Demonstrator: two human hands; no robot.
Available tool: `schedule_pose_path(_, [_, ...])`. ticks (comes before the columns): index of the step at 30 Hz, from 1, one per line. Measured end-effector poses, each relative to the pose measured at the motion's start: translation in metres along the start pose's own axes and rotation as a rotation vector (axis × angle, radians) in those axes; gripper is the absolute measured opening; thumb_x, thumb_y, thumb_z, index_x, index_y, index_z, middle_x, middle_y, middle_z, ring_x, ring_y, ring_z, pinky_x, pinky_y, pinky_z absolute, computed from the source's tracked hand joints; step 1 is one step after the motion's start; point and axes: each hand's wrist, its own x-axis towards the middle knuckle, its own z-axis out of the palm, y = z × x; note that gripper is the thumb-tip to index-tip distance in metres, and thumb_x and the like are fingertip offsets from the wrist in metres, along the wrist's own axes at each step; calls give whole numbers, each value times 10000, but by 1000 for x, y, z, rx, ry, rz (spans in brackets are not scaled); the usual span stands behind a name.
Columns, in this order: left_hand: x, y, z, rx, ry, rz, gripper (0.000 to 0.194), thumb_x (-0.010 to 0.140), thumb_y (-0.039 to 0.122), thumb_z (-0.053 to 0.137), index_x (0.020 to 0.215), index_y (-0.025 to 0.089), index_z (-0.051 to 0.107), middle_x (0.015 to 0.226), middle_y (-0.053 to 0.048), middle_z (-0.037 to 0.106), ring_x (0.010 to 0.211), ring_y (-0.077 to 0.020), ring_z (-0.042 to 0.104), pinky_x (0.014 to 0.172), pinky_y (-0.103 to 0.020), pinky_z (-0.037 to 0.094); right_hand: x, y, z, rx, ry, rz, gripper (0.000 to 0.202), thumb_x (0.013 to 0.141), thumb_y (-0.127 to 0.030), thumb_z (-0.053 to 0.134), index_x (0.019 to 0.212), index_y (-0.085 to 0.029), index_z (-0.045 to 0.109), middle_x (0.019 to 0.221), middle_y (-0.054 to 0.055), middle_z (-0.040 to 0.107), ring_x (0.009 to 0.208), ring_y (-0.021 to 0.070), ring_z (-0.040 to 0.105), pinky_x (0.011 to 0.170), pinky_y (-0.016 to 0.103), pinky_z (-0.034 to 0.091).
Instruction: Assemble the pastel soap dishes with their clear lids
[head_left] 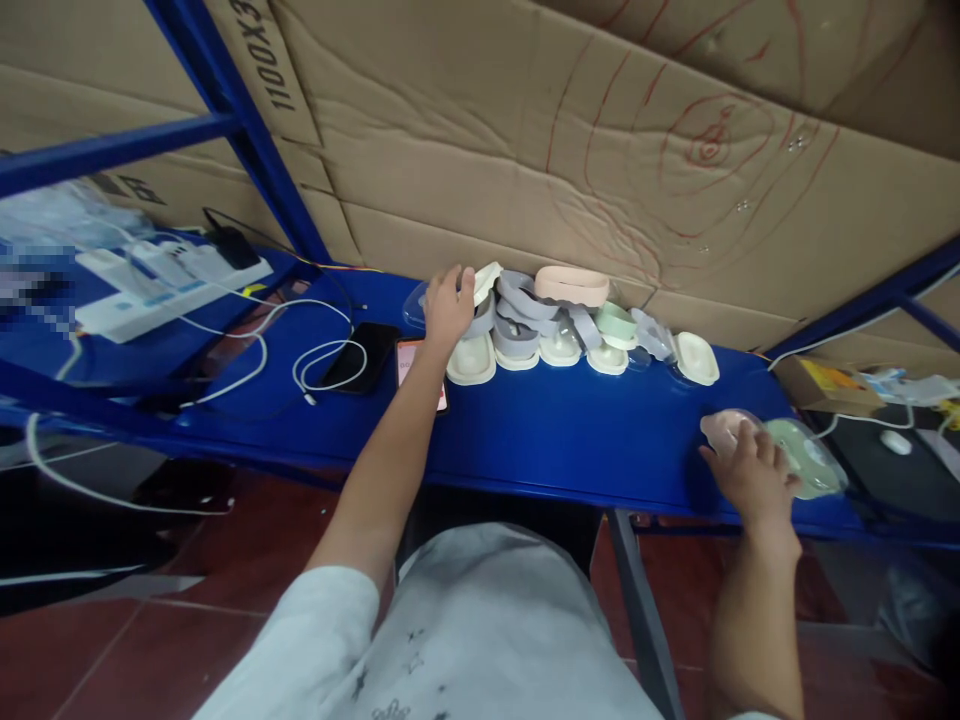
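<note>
My left hand (448,308) reaches over the left end of a pile of small plastic pieces, its fingers bent down. A tilted cream piece (488,281) is right beside the thumb; what lies under the fingers is hidden. My right hand (757,482) has its fingers around a pink piece with clear plastic (726,432) near the front edge at the right. Touching that side is a green piece with a clear cover (806,460). The pile holds grey-purple rings (525,297), a peach ring (571,285), a light green ring (616,325) and several cream lids (472,360).
The blue shelf (555,440) is backed by cardboard (480,130). Left of the pile are a lit phone (409,358), a black phone-like object (367,358), white cables (262,350) and a power strip (172,295). A single cream lid (697,357) stands at the pile's right end.
</note>
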Motion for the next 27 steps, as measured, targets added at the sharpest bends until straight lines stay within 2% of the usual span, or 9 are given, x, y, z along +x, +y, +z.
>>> schedule_pose_path(4, [-30,35,14,75,20,262,375,1074,433,500,1332,222,672,1523,-147,570,1494,-330,451,1306,-508,268,-6,-30,2,128,77,-74,736,907,-764,547,1429,-261,674,1394,255,613,1248,536,585,952,783,463])
schedule_pose_path(8, [-86,66,47,111,-357,476,327,1057,419,544,1275,235,704,1158,-102,733,1162,-298,679,1124,-474,486,-6,-89,-5,339,37,-273,591,924,-693,620,1334,-282,733,1345,195,652,1274,438,607,1073,688,487])
schedule_pose_path(10, [-111,70,63,157,-621,611,391,1016,430,638,1357,244,681,1235,-108,719,1206,-309,667,1105,-473,498,-11,-117,-8,511,-68,-393,512,963,-622,624,1367,-321,717,1403,153,651,1328,387,607,1128,628,493])
schedule_pose_path(12, [-128,68,74,191,-817,741,606,942,431,763,1502,278,589,1469,-128,614,1380,-339,575,1171,-491,446,-16,-137,-10,688,-164,-455,467,1016,-556,583,1424,-354,681,1451,110,654,1363,337,614,1151,566,513])
schedule_pose_path(15, [-141,62,80,237,-857,800,849,872,388,858,1615,306,457,1684,-152,391,1549,-373,395,1248,-519,349,-10,-151,-10,817,-103,-414,413,1050,-522,543,1396,-357,697,1400,81,707,1343,313,643,1160,562,515])
schedule_pose_path(18, [-144,61,79,244,-850,805,602,936,392,799,1490,271,598,1591,-152,495,1472,-345,475,1205,-483,376,25,-155,-11,787,139,-346,432,1053,-521,538,1374,-289,711,1386,116,712,1342,313,638,1181,578,482])
schedule_pose_path(21, [-144,62,77,274,-997,834,439,916,474,818,1290,262,730,1382,-110,647,1316,-311,580,1119,-444,404,83,-160,-7,727,255,-346,498,1044,-560,529,1348,-216,722,1365,164,715,1317,320,645,1165,571,481])
schedule_pose_path(24, [-139,60,76,375,-1076,863,470,898,441,845,1332,307,725,1326,-82,683,1337,-311,567,1078,-423,383,138,-167,4,712,134,-468,529,1041,-601,498,1311,-215,739,1335,159,740,1282,312,667,1146,555,492])
schedule_pose_path(27, [-135,56,76,414,-1078,878,407,958,384,789,1358,345,723,1265,-60,714,1337,-282,576,1020,-378,388,167,-168,21,702,32,-563,564,1032,-637,490,1297,-209,746,1391,160,721,1346,310,638,1188,562,450])
